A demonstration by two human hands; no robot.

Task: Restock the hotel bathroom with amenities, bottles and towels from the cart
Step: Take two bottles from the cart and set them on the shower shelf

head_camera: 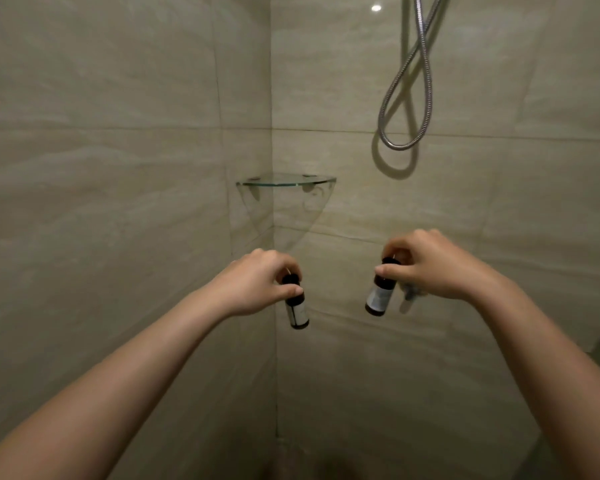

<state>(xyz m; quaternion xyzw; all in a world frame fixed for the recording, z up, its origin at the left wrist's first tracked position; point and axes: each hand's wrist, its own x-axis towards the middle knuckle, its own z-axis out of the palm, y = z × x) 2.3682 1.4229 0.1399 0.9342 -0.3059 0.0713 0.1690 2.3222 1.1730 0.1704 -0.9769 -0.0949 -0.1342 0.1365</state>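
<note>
I face a tiled shower corner. My left hand pinches the black cap of a small dark bottle with a pale label, and the bottle hangs down below my fingers. My right hand holds a second dark bottle of the same kind by its cap, tilted a little to the left. Both bottles hang in the air, well below a glass corner shelf fixed in the corner; nothing stands on the shelf.
A metal shower hose hangs in a loop on the right wall, above and right of the shelf. Beige marble tiles cover both walls, which meet at the corner joint. A small fitting shows behind my right hand.
</note>
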